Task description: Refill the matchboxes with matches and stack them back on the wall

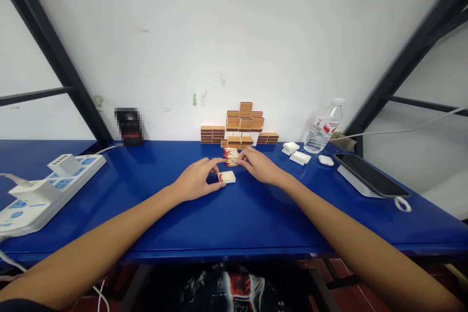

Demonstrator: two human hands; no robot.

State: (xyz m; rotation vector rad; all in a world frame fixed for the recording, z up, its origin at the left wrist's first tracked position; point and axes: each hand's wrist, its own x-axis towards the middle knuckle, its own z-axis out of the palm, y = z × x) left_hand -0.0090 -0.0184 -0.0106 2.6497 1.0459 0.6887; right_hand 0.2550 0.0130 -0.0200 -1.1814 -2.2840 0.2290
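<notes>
A small white matchbox tray (231, 180) with some red-tipped matches inside lies on the blue tabletop. My left hand (197, 179) holds its left end between thumb and fingers, the index finger stretched toward a heap of loose matches (231, 156). That heap lies just behind the tray, red heads mostly to the left. At the heap's right side my right hand (260, 165) has thumb and fingers pinched on matches; how many is hidden. Behind the heap, brown matchboxes (245, 122) are stacked against the wall in a stepped pile.
White trays (300, 157) lie to the right, near a tilted-looking water bottle (323, 129), a white earbud case (325, 160) and a phone (371, 174). On the left stand a power strip (82, 175) with chargers and a dark blurred object (129, 126).
</notes>
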